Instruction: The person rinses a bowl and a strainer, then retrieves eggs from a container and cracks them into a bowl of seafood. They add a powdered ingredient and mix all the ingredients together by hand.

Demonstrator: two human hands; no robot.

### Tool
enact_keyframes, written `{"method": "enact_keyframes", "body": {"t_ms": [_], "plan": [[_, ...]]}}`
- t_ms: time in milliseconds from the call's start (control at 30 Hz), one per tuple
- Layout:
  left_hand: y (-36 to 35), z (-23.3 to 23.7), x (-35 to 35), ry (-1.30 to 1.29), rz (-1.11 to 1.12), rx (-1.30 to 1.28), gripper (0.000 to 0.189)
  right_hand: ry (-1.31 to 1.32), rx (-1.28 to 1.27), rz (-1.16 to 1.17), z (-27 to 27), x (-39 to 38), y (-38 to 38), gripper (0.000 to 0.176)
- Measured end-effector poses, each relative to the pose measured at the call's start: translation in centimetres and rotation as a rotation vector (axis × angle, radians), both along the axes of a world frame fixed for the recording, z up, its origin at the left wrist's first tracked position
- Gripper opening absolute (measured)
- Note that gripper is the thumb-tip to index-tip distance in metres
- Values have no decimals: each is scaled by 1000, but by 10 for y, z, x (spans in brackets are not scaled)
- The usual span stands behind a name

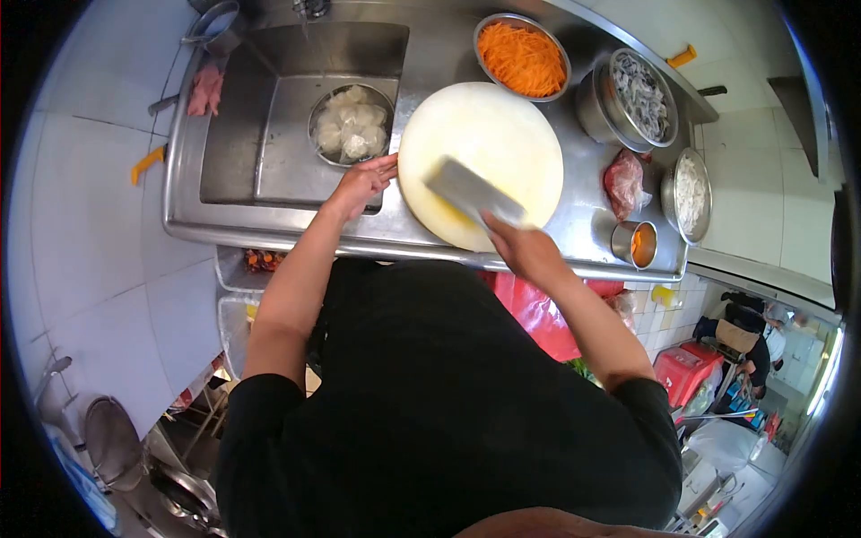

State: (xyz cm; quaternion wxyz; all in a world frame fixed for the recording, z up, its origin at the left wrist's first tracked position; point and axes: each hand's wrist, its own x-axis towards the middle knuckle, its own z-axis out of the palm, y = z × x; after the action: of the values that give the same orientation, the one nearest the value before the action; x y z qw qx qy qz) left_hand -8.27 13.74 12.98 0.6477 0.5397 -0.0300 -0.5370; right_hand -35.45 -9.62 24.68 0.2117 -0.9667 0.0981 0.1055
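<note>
My right hand (527, 252) is wrapped round the handle of a wide cleaver (473, 193), slightly blurred, whose blade lies over the lower part of a thick round white cutting board (484, 125). A yellowish wet patch shows on the board beside the blade. My left hand (366, 184) is at the board's left edge, fingers extended toward its side, holding nothing that I can see. Just above that hand, in the sink, a round container (352, 125) holds pale rounded pieces.
Shredded carrot fills a bowl (522, 56) behind the board. At the right are a bowl of greyish strips (641, 97), bagged meat (625, 184), a colander of white shreds (690, 195) and a metal cup (635, 244). The sink (224, 143) is left. People stand far right.
</note>
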Motion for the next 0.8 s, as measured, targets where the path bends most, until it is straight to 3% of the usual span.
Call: {"method": "enact_keyframes", "body": {"t_ms": [67,133,233,333,433,567,667,800], "plan": [[0,-5,0,1,9,-8,78,130,-24,-17,10,95,15,45],[3,-9,-1,-3,24,-17,77,-7,-18,2,0,158,20,42],[9,-10,11,-26,43,1,65,-118,44,-128,26,161,16,40],[28,-9,19,-84,194,3,52,-156,6,-187,25,97,-27,40],[45,-23,29,-220,230,213,35,-88,-149,-239,17,1,-72,40],[23,-19,15,-265,154,221,35,57,-147,-304,48,-81,-85,41],[-14,-14,-3,-410,153,239,32,158,-142,-244,51,-92,-80,41],[-33,-23,-12,-518,270,239,23,-7,-40,-98,-6,-33,-62,41]]}}
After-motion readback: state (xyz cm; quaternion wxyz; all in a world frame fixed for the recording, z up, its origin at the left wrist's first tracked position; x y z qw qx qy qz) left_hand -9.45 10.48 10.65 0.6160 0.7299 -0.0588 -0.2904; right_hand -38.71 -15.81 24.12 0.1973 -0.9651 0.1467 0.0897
